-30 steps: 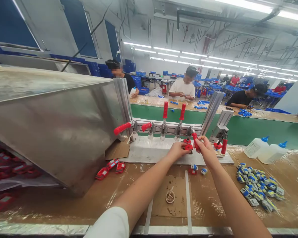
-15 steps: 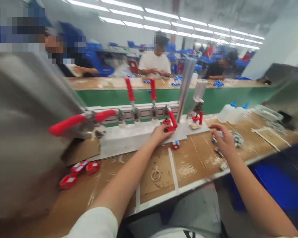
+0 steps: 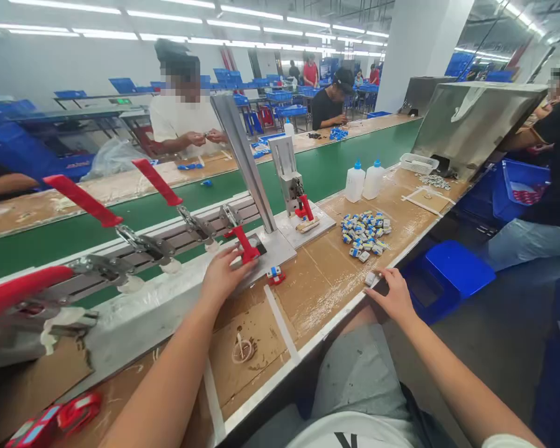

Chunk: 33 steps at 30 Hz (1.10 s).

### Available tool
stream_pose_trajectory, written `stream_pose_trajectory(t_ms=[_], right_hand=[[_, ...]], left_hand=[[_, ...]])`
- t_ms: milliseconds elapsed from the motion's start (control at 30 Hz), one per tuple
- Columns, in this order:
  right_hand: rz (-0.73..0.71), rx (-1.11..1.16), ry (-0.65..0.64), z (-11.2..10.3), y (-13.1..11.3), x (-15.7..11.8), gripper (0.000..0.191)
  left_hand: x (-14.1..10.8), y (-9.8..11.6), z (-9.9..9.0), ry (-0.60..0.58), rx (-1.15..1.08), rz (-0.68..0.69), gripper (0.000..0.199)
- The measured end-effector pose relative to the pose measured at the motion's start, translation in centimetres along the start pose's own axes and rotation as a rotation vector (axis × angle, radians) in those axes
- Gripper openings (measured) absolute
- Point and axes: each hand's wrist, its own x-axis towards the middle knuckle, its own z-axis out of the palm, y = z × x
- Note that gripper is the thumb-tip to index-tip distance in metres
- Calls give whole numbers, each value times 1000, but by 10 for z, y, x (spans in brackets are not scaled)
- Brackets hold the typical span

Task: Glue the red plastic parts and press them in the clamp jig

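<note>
While the left hand (image 3: 223, 275) is loosely spread by a red handle (image 3: 245, 244), right hand (image 3: 394, 296) half-open around a block (image 3: 370, 279)

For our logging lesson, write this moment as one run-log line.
left hand: at red clamp handle; right hand: at lone pale block; block pile: beyond right hand; two bottles: upright

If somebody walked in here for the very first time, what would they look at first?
Probably the big red clamp handles, slanting across the left side. Next, the heap of small blue, yellow and grey pieces on the brown bench, right of the middle. Two blue-capped white bottles stand just behind that heap, near the green strip.
</note>
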Motion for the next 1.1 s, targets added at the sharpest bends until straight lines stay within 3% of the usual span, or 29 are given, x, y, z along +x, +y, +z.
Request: stream_pose_trajectory(t_ms=[100,200,367,600,700,833,933,1100], right_hand=[[-68,-97,-48,-7,4,11,48],[-119,-105,-37,-1,-2,13,47],[-235,142,-104,16,-31,16,38],[-221,432,-295,41,-87,17,36],[-185,552,-360,54,-108,18,36],[-57,811,-501,67,-130,18,38],[-17,1019,-603,70,-140,19,39],[97,1168,-700,67,-144,16,47]], left_hand=[[-31,2,-9,-2,-128,-89,47],[-47,6,-10,-4,-165,-131,45],[-56,10,-13,-6,-98,-85,45],[-83,13,-32,-266,-36,29,47],[-86,16,-36,-331,107,176,47],[-80,26,-38,-403,387,539,39],[-71,35,-40,-479,472,745,39],[-53,47,-44,-585,472,866,22]])
